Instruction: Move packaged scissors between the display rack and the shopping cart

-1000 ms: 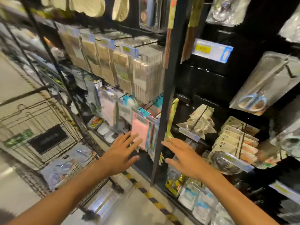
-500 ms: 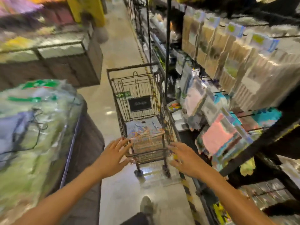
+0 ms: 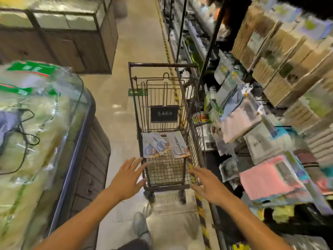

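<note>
1. Dark wire shopping cart at 12 o'clock in the aisle, close to the display rack at 2 o'clock.
2. Packaged scissors flat on the cart's upper wire shelf, toward the far end; more packs beside it at 11 o'clock, overlapping each other.
3. Left hand at 10 o'clock of the cart's near end, fingers spread wide, holding nothing.
4. Right hand at 2 o'clock of that near end, also spread wide and empty, just by the cart's corner.
5. Likely step: reaching into the cart for a pack to take to the rack.
6. Best way, as a guess: reach over the near rim, go for the single pack on the right first, pinch it by its card edge.
7. Lift straight up so the card does not snag the wire.
8. Watch the slippery plastic front; hold firm.
9. Pink cloth packs hang at 3 o'clock; keep the elbow clear of them.
</note>
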